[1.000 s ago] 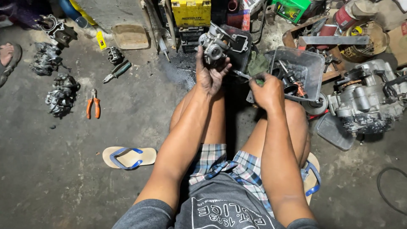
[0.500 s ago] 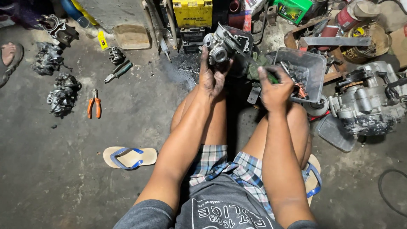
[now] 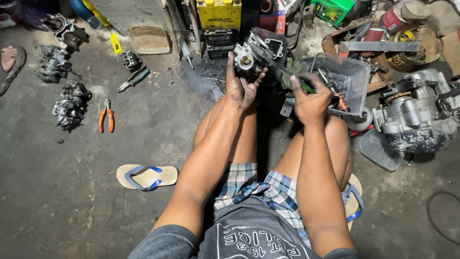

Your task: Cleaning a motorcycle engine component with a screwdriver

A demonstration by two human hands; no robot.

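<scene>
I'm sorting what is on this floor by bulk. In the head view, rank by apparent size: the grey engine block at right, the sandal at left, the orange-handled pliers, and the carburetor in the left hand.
1. Grey engine block, clearly largest.
2. Sandal.
3. Carburetor, held up in the left hand, so nearer the camera; its place against the pliers is unsure.
4. Orange-handled pliers.

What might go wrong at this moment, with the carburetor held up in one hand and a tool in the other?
1. The left hand holds the carburetor by the fingers alone, above the concrete floor; it may slip and drop.
2. The screwdriver in the right hand points toward the left hand; a slip could jab it.
3. Small parts could fall near the grey tray and get lost among the clutter.
</scene>
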